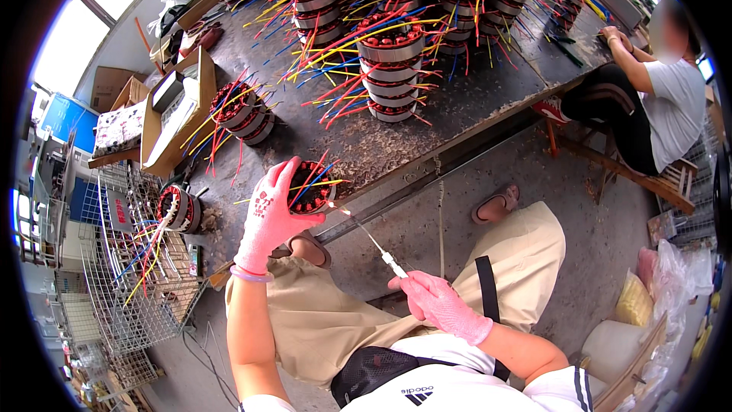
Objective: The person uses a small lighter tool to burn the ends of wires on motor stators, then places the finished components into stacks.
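A pink knitted glove covers my left hand (272,214), which is wrapped round the left side of a motor stator (311,192) at the table's front edge. The stator is ring-shaped, red inside, with red, blue and yellow wires sticking out. My right hand (444,304), also gloved in pink, grips a thin tool (393,263) by its white handle. Its slender shaft slants up and left, and the tip comes close to the stator's lower right rim. Whether the tip touches the rim I cannot tell. My right fingers partly hide the handle.
Stacked stators (391,69) with loose coloured wires crowd the dark worn table (366,149). A shorter stack (245,113) and a stator with white binding (181,210) stand to the left, near an open box (200,99) and wire racks (126,275). A person (648,99) sits at the right.
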Motion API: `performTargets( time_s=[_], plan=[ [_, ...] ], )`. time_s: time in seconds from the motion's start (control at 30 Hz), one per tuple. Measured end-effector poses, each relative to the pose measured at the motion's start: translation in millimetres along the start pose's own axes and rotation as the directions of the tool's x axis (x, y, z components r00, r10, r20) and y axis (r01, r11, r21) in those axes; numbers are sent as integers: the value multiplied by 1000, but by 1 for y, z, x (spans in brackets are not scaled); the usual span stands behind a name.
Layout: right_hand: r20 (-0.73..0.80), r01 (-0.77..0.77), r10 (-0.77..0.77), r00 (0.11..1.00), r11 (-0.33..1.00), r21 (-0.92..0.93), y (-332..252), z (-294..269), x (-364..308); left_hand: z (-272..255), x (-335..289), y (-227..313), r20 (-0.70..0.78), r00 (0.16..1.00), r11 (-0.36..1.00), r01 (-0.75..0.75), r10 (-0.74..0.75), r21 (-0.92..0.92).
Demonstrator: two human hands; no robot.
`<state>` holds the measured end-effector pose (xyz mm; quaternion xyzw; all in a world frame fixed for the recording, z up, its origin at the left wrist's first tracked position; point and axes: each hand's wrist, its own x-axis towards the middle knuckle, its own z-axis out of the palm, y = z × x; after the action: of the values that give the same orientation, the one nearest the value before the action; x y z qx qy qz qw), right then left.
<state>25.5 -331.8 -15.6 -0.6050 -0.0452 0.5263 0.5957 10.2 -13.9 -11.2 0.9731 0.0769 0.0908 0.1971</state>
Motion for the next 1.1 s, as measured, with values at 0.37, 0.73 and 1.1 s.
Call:
performTargets(
  time_s=[0.37, 0.73, 1.1],
  plan=[
    [-41, 28, -26, 999, 999, 41, 6, -3, 2, 0, -1, 1, -6, 1000, 999, 6, -6, -43],
    [-19, 57, -56, 998, 997, 54, -4, -2, 12, -5, 3, -2, 49, 996, 996, -78, 80, -33],
    [-10, 77, -76, 997, 996, 50, -2, -3, 17, -8, 4, -2, 71, 995, 996, -66, 70, -52]
  ],
)
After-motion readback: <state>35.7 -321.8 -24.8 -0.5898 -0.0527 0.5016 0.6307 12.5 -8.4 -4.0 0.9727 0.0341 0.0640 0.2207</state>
